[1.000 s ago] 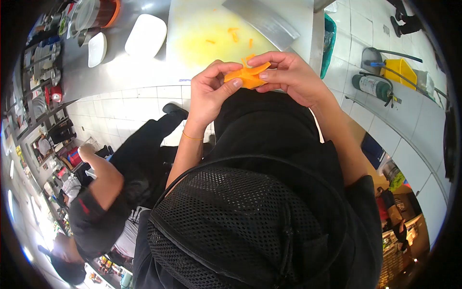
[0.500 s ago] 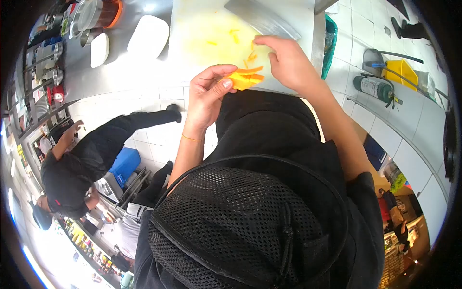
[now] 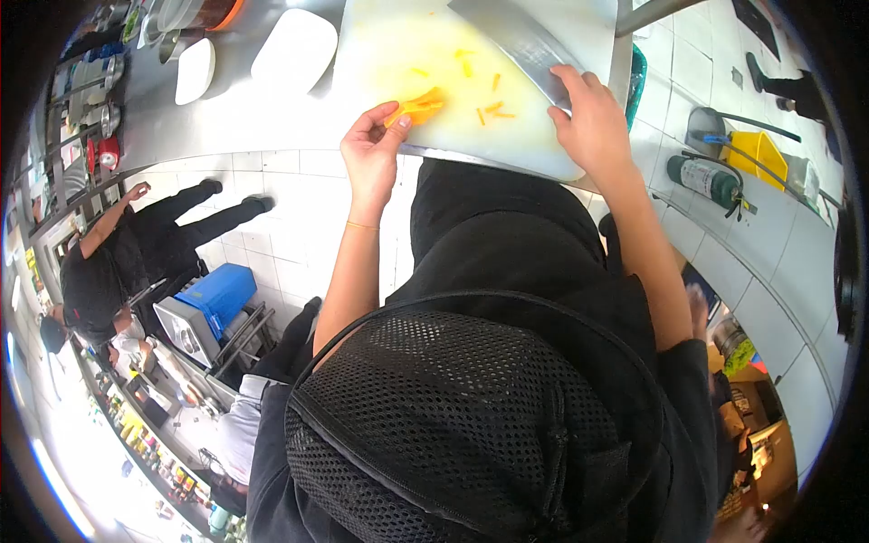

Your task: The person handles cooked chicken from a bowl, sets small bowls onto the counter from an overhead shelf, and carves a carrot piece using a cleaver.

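Near the right edge of the cutting board, a cleaver, probably heavy, is being partly covered by the right hand, grip unclear. Toward the near-left corner, an orange piece, likely light and slippery, is being sensibly pinched at its left end by the left hand.
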`<state>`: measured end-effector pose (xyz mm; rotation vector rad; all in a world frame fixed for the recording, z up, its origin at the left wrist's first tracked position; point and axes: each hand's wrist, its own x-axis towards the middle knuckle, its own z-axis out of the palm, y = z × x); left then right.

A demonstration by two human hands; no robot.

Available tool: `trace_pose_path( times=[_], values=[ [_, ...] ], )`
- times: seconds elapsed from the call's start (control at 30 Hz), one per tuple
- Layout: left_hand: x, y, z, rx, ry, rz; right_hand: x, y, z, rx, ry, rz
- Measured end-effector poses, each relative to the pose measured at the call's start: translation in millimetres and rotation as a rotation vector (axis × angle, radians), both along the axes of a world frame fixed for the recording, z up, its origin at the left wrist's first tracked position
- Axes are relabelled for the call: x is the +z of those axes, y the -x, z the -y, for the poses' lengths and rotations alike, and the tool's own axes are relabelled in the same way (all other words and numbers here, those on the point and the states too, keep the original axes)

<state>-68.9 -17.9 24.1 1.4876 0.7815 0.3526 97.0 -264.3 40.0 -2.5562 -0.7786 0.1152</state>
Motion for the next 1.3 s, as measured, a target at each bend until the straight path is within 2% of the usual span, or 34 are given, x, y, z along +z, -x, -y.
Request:
trace_pose_path(
  times=[0.07,0.1,0.17,0.23,0.27,0.33,0.37,0.43,0.77,1.3],
  values=[
    [-8.8,-0.6,1.6,-0.017,-0.095,-0.022,4.4,0.8,-0.7,-0.003,0.048,-0.066],
    [-11.7,-0.2,0.7,-0.028,-0.194,-0.04,6.3,2.8,-3.1,-0.026,-0.007,-0.079],
    [-14.9,-1.3,2.3,-0.028,-0.23,-0.03,12.7,2.9,-4.8,-0.045,-0.066,-0.086],
    [-18.2,2.3,3.7,-0.027,-0.254,-0.034,29.9,17.6,3.2,0.01,-0.365,-0.356],
    [-21.8,1.6,0.9,-0.034,-0.259,-0.038,49.0,24.1,4.7,0.011,-0.361,-0.358],
    [-24.4,1.9,-1.7,-0.042,-0.264,-0.041,87.7,35.1,3.6,-0.1,-0.287,-1.077],
    [-24.0,1.4,-2.7,-0.055,-0.266,-0.039,87.7,38.0,5.0,-0.1,-0.288,-1.076],
    [-22.7,1.1,-3.1,-0.074,-0.272,-0.035,83.2,44.7,8.2,-0.071,-0.343,-1.258],
    [-20.3,0.1,-1.1,-0.085,-0.241,-0.022,84.9,37.8,17.9,-0.028,-0.317,-1.434],
    [-13.8,-0.7,-0.2,-0.089,-0.214,-0.042,86.7,30.1,11.9,0.066,-0.329,-1.406]
  ],
)
